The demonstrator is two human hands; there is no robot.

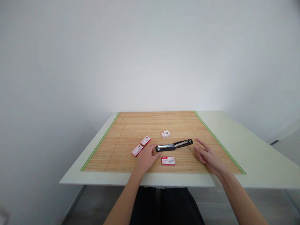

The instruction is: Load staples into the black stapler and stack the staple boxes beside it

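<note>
A black stapler (174, 145) lies opened out flat on a bamboo mat (131, 125) that covers most of a white surface (253, 150), its long body running from lower left to upper right with the metal rail showing along the top. The left hand (146, 157) rests on the mat at the stapler's near left end, fingers (153, 149) loosely spread and touching or almost touching that end; from this angle it is hard to say whether they press on it. The right hand (207, 156) hovers just right of the stapler's far end, fingers (199, 143) wide and straight, holding nothing and not quite touching the tool. Four small staple boxes lie about: one red box (168, 160) just in front of the stapler between the two hands, two more red boxes (141, 146) side by side to the left of the left hand, and a white box (165, 134) standing tilted just behind the stapler. The mat has a green edge (100, 142) on each side. A pale bare wall (150, 56) rises behind the surface.
</note>
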